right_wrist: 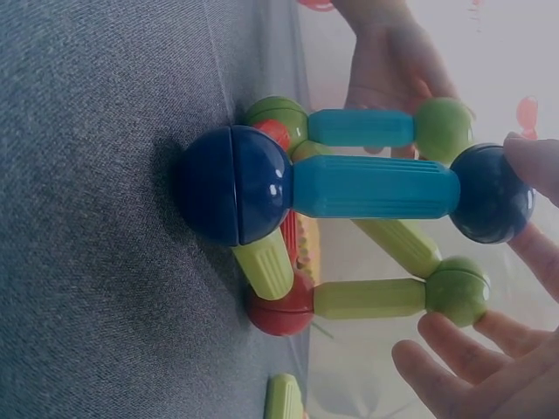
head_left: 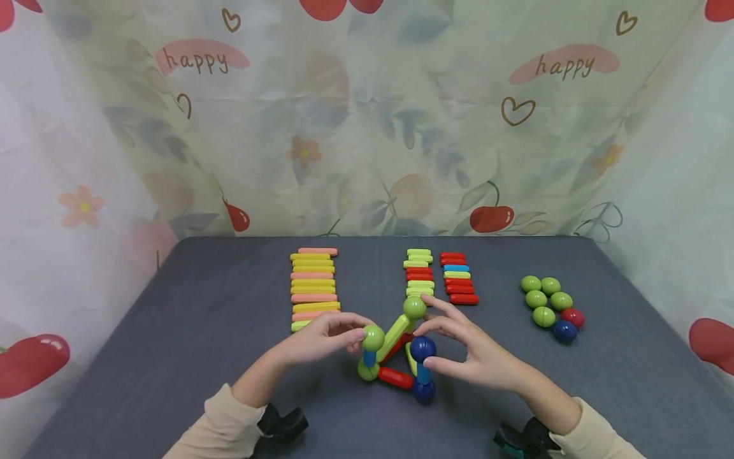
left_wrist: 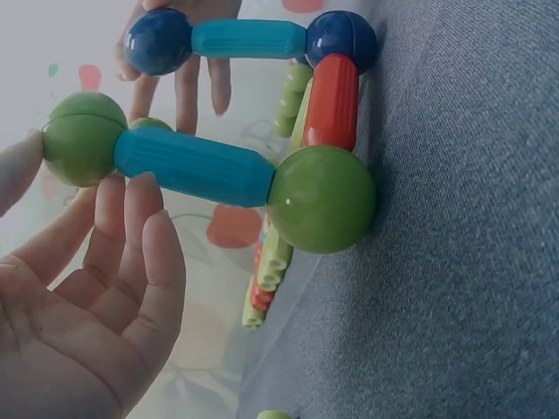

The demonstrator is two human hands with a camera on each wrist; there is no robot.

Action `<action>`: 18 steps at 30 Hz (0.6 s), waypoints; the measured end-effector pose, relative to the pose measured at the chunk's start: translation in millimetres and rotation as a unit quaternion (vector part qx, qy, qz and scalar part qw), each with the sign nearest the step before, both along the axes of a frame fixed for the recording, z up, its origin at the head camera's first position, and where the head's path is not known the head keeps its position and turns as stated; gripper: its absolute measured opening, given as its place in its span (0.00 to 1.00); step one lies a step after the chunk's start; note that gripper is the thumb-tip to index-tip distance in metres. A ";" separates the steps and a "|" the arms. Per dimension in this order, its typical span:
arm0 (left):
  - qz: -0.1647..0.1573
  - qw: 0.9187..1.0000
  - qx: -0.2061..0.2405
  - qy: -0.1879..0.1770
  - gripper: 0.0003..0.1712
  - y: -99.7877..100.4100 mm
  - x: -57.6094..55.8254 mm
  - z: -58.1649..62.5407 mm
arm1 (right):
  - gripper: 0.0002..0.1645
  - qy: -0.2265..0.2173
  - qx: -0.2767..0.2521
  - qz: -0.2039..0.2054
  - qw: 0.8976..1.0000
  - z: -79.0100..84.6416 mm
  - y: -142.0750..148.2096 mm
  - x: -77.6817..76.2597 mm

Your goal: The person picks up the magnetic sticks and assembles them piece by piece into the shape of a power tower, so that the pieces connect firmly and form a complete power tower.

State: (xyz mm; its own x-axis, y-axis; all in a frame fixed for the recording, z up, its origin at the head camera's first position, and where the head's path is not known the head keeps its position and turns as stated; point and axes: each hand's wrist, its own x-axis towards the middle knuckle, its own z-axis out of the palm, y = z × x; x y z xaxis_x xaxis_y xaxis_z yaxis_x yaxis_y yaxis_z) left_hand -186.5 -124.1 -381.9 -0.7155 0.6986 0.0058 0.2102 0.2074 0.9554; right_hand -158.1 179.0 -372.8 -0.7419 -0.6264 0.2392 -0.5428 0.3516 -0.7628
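A small frame of balls and ribbed sticks stands on the table between the hands. My left hand (head_left: 328,341) pinches the green ball (left_wrist: 85,140) atop an upright blue stick (left_wrist: 194,166), with a larger-looking green ball (left_wrist: 323,199) at its foot. Thumb and finger of my right hand (head_left: 473,347) hold the dark blue ball (right_wrist: 491,194) on the other blue stick (right_wrist: 376,186); its other fingertips reach the rear green ball (right_wrist: 458,291). A red stick (head_left: 395,378) links the two front feet. A red ball (right_wrist: 281,304) sits at the rear foot, below a light green upright stick (right_wrist: 369,298).
Yellow and pink sticks (head_left: 312,282) lie in a column at the back left. Two shorter columns, of green and red sticks (head_left: 420,271) and mostly red sticks (head_left: 459,282), lie behind the frame. Loose green balls (head_left: 536,299), a red ball (head_left: 572,317) and a blue ball (head_left: 564,331) rest at right.
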 end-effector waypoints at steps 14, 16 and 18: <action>0.018 1.000 -0.007 -0.003 0.22 -6.7 -1.0 1.5 | 0.16 0.004 0.000 0.001 1.000 -0.5 0.3 0.2; 0.041 0.999 -0.017 0.003 0.23 -11.6 -4.0 1.1 | 0.16 0.007 0.002 0.003 1.000 -0.2 0.7 0.3; 0.076 0.997 -0.030 0.014 0.23 -17.8 -8.2 -0.1 | 0.16 0.006 0.001 0.008 1.000 0.3 1.3 0.1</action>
State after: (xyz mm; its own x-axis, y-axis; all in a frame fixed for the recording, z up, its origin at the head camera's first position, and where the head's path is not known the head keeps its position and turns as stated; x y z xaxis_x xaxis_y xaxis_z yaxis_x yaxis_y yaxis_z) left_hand -194.6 -141.8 -382.0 -0.8130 0.5822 -0.0120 0.1980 0.2958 0.9345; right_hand -158.0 180.3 -372.5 -0.7297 -0.6382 0.2456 -0.5565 0.3454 -0.7557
